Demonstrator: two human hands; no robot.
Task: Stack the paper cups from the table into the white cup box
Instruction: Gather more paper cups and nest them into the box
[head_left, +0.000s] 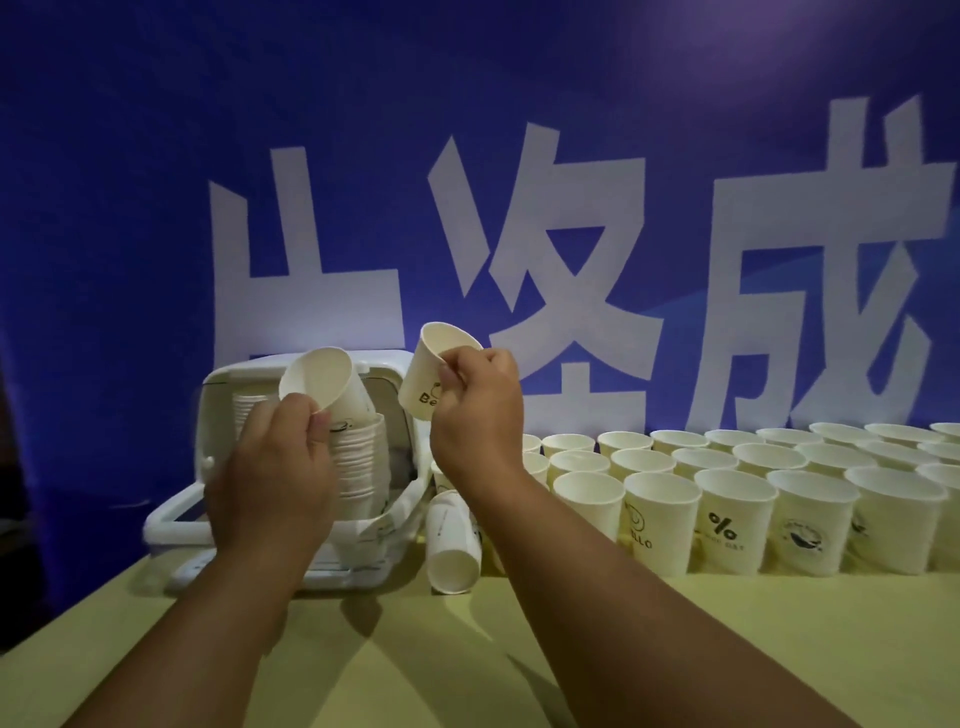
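The white cup box (179, 512) stands open at the left of the yellow table, with two stacks of paper cups (358, 462) inside it. My left hand (270, 467) pinches the rim of a tilted paper cup (324, 382) that sits on top of the nearer stack. My right hand (475, 410) holds another paper cup (426, 376) by its side, raised and tilted, just right of the box. Several upright paper cups (660, 514) stand in rows on the table to the right.
A short stack of cups (452, 540) lies on its side beside the box, mouth towards me. A blue banner (519, 156) with large white characters hangs directly behind the table. Bare yellow table surface (519, 649) lies in front.
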